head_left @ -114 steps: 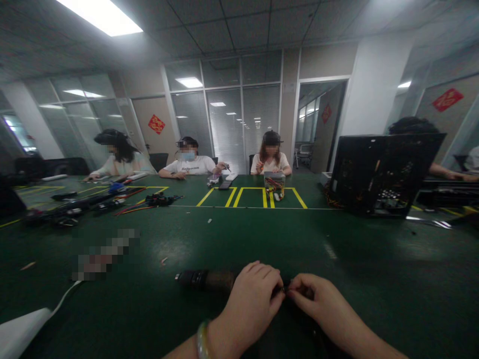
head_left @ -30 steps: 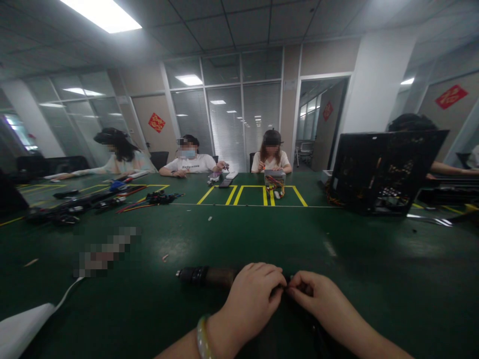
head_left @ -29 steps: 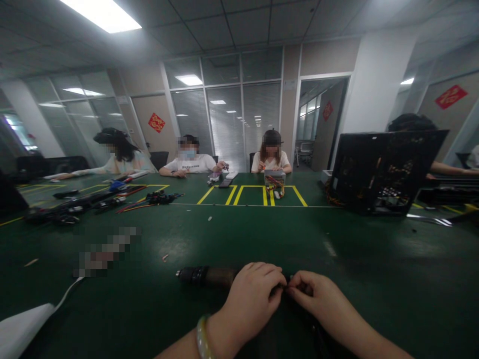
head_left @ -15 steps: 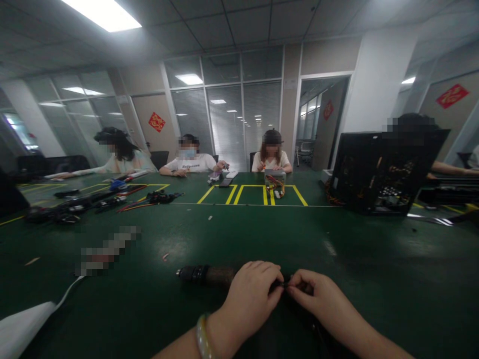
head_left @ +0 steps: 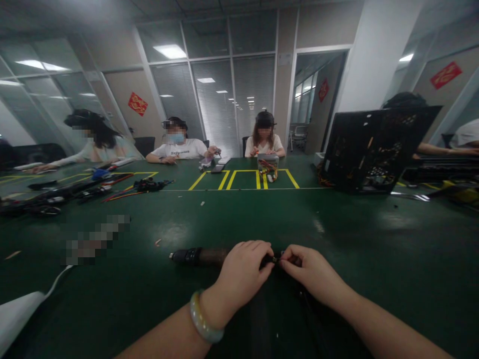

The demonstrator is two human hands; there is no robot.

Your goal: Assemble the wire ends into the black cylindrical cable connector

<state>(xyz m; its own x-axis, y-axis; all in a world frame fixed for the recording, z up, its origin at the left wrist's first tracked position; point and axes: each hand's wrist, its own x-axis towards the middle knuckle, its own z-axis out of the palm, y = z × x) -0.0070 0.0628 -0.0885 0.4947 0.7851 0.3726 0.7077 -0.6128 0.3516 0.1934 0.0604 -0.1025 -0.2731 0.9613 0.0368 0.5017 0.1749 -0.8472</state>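
Observation:
My left hand (head_left: pixel 245 269), with a bangle (head_left: pixel 202 319) at its wrist, is closed by the right end of a dark cylindrical tool (head_left: pixel 202 256) lying on the green table (head_left: pixel 149 299). Thumb and fingers pinch a small dark piece (head_left: pixel 276 259). Close on its right, my right hand (head_left: pixel 312 271) is also closed, its fingertips pinched at the same piece. The tool's right part is hidden behind my left hand. Dark strap-like material, hard to make out, lies below my right hand.
A black computer case (head_left: pixel 377 149) stands at the right. Cable bundles (head_left: pixel 147 185) lie at the left, a power strip (head_left: pixel 99 242) nearer. Across the table sit several people; one (head_left: pixel 264 142) is behind a metal box with wires (head_left: pixel 268 159).
The view has shifted, so the scene sits higher in the picture and slightly left. The fingertips have parted slightly, and more of the small piece shows between them.

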